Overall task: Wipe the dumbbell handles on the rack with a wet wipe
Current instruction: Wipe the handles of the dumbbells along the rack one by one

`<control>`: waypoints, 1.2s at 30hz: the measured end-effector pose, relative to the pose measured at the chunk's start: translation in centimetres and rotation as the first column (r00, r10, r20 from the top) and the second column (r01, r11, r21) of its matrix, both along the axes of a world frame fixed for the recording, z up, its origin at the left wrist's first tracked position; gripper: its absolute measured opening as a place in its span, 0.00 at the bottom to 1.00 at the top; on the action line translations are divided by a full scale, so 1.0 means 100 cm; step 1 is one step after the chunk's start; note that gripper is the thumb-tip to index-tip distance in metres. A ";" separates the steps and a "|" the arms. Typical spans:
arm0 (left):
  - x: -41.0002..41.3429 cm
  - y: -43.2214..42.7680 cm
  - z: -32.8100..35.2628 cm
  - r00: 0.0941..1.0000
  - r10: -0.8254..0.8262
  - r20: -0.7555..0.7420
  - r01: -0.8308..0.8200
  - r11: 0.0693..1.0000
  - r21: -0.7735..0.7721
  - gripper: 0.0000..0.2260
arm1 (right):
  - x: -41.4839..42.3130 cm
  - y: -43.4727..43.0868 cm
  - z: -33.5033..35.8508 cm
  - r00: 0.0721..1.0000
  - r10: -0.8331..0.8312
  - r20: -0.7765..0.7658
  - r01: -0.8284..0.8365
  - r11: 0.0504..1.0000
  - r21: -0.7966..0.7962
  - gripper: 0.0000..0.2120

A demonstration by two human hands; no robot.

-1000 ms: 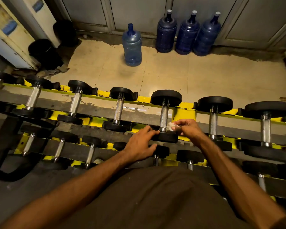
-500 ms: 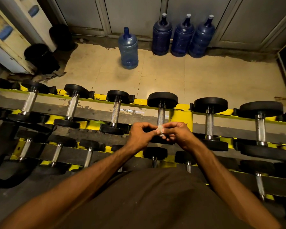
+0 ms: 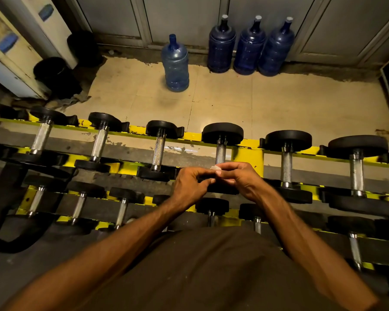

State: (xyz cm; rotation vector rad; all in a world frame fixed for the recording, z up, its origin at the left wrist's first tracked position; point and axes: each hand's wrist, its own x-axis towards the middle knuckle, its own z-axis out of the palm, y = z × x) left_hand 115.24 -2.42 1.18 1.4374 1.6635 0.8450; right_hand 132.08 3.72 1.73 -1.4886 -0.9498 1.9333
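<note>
Head view: both hands are up in front of the top row of the yellow rack (image 3: pixel 247 151), meeting over the near end of the middle dumbbell (image 3: pixel 222 134). The right hand (image 3: pixel 240 180) pinches a small white wipe (image 3: pixel 216 168) between thumb and forefinger. The left hand (image 3: pixel 190 187), fingers curled, pinches the wipe's left edge, fingertips close to the right's. The wipe is just in front of the lower part of that dumbbell's handle (image 3: pixel 220 152); can't tell if it touches. More dumbbells fill both rows. Behind, on the floor, one light jug (image 3: pixel 175 66) stands alone and three dark jugs (image 3: pixel 249 48) stand at the wall.
</note>
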 end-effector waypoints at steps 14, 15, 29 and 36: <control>-0.018 -0.023 -0.019 0.857 -0.329 -0.398 0.356 0.934 -0.006 0.22 | -0.010 0.047 -0.034 0.773 -0.250 0.582 -0.155 0.816 0.557 0.08; -0.018 -0.024 -0.020 0.849 -0.332 -0.411 0.361 0.932 -0.006 0.22 | -0.007 0.045 -0.034 0.764 -0.191 0.616 -0.243 0.800 0.549 0.08; -0.015 -0.018 -0.012 0.829 -0.355 -0.433 0.389 0.921 -0.010 0.20 | 0.003 0.050 -0.060 0.876 -0.253 0.410 0.118 0.938 0.326 0.07; -0.026 -0.012 -0.013 0.809 -0.377 -0.450 0.398 0.916 -0.052 0.20 | 0.003 0.056 -0.056 0.925 -0.122 0.361 0.106 0.992 0.065 0.05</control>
